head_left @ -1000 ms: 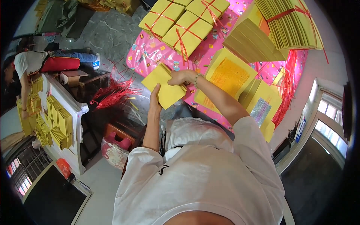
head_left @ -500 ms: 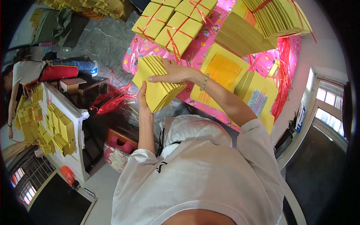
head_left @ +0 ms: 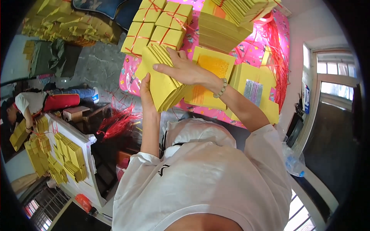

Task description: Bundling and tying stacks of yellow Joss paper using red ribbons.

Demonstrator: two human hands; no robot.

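Observation:
Both my hands are on a stack of folded yellow paper packets [head_left: 155, 86], held tilted in front of my chest above the near edge of the table. My left hand [head_left: 147, 94] supports its lower left side, thumb pointing up along the face. From the right comes my right hand [head_left: 189, 71], wearing a bead bracelet, its thumb lying across the packets and its fingers along their far edges. Just beyond the stack are yellow paper bundles [head_left: 168, 36] tied with red ribbon. Beside my right wrist lies yellow paper with an orange patch [head_left: 216, 63].
The table has a pink patterned cover [head_left: 129, 73]. At its right are yellow paper with a silver patch [head_left: 253, 92], a thick yellow paper stack [head_left: 219, 32] and red ribbon strands [head_left: 279, 73]. Left, a person [head_left: 31, 106] bends over a white table [head_left: 90, 169] bearing yellow packets.
My view has shifted, so the table's goods appear farther left. Both hands still hold the packet stack. The person at the left now has a yellow bundle at hand.

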